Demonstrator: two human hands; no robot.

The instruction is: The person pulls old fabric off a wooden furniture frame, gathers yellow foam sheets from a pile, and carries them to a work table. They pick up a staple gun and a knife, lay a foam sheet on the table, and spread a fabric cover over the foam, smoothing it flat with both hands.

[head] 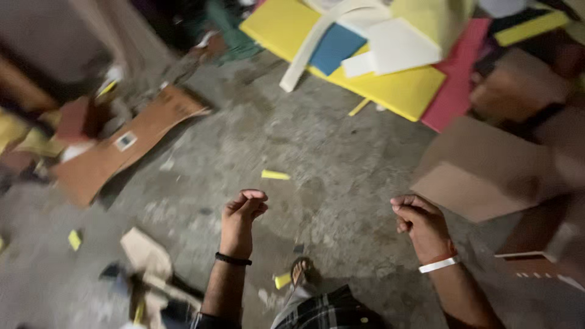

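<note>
Two hands hover low in the frame above the concrete floor point(317, 152): left hand point(242, 213) and right hand point(419, 220), fingers curled shut, holding nothing. Nearest lies a small yellow foam scrap point(275, 175); brown cardboard point(481, 167) sits at right.

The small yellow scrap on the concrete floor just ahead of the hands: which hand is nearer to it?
Left. The left hand sits just below the yellow scrap, slightly to its left. The right hand is farther off to the right, by the brown cardboard sheet.
</note>
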